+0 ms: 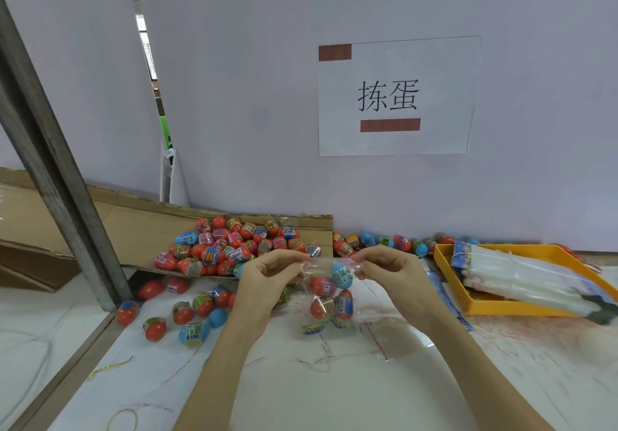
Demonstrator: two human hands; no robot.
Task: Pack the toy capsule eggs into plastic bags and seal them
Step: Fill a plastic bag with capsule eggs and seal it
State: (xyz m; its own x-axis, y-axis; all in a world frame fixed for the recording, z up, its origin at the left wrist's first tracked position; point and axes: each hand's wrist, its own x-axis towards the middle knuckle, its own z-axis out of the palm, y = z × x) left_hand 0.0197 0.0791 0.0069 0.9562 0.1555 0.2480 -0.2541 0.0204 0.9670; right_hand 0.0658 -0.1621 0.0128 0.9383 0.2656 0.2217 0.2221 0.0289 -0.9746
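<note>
1. Head view: we hold a clear plastic bag [329, 292] above the middle of the white surface [334, 380], its lower end hanging just above the surface.
2. Our left hand [267, 277] pinches the bag's top edge at its left end, fingers curled round the film.
3. Our right hand [384, 270] pinches the same top edge at its right end; the two hands stretch the mouth of the bag between them.
4. Inside the bag we see several toy capsule eggs: a blue egg [341, 275] at the top, red eggs [322, 307] below it, and small printed packets at the bottom.
5. A heap of loose eggs [234, 246] lies on a flattened cardboard sheet [140, 226] at the far edge of the surface, just behind our left hand.
6. Scattered eggs [187, 317] lie on the surface near its left edge, below the heap.
7. A row of eggs [384, 241] runs along the far edge against the wall.
8. An orange tray [444, 263] sits at the right edge, carrying a stack of empty bags [521, 277].
9. A paper sign [394, 96] hangs on the wall.
</note>
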